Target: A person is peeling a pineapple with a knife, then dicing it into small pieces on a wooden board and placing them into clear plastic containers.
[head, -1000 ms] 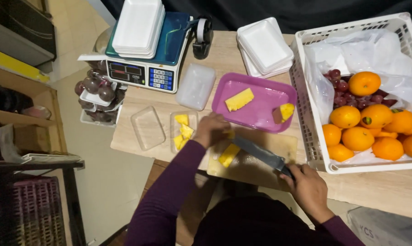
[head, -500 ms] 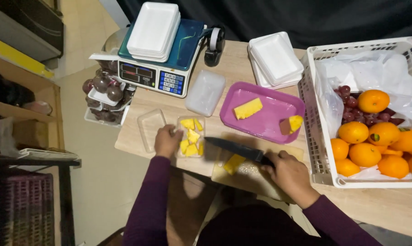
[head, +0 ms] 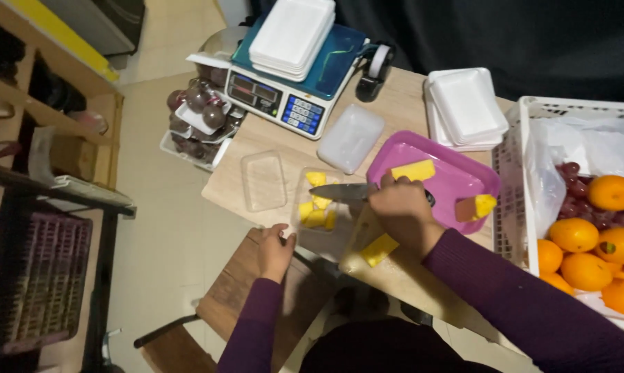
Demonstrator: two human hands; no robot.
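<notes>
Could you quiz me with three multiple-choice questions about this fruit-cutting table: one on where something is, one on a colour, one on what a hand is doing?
1. Where is the stack of white foam trays?
A. On the weighing scale
B. In the basket
C. On the floor

2. What colour is the tray holding the yellow fruit slab?
A. Green
B. Pink
C. Black

3. What is the right hand doing?
A. Resting empty
B. Holding an orange
C. Gripping a knife

Answers: 1 A, the stack sits on the scale's platform. 2 B, its rim is bright pink. 3 C, the blade reaches over the clear container of fruit pieces.
</notes>
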